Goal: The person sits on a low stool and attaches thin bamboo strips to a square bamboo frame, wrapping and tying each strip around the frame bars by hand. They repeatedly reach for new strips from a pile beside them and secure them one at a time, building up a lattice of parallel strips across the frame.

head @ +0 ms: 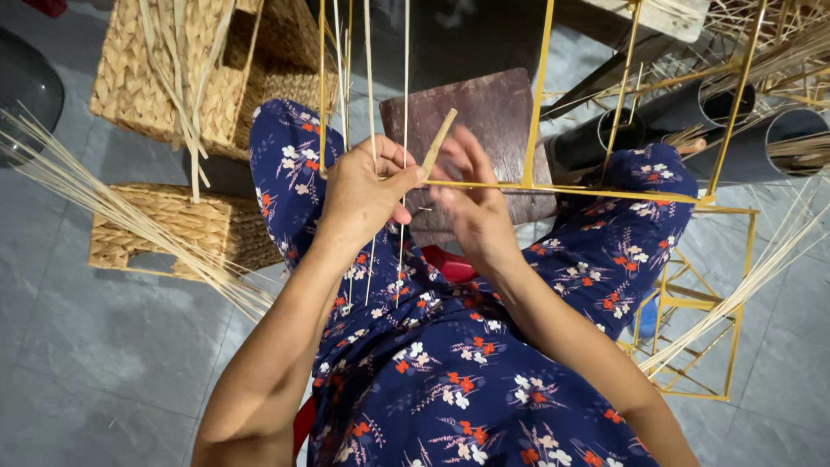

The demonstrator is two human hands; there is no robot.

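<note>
A grey tiled floor (104, 346) runs under everything, and the person's lap in navy flowered cloth (450, 380) fills the lower middle. On the floor to the left stand two woven baskets, a tall one (164, 78) at the top and a lower one (186, 229) beneath it, with a fan of loose pale reeds (104, 203) lying across them. To the right rises a yellow metal frame (692, 294), its horizontal bar (588, 190) crossing just in front of the hands. Dark pipes (743, 130) lie behind it. A brown wooden stool (493, 112) sits beyond the knees.

The left hand (367, 195) has its grip closed on a short flat strip (439, 141), pinched between thumb and forefinger; the strip sticks up and tilts right, above the knuckles. Thin upright reeds (372, 86) pass beside that hand. The right hand (471, 203) is blurred, fingers curled at the bar's left end; whether its grip is clamped I cannot tell.
</note>
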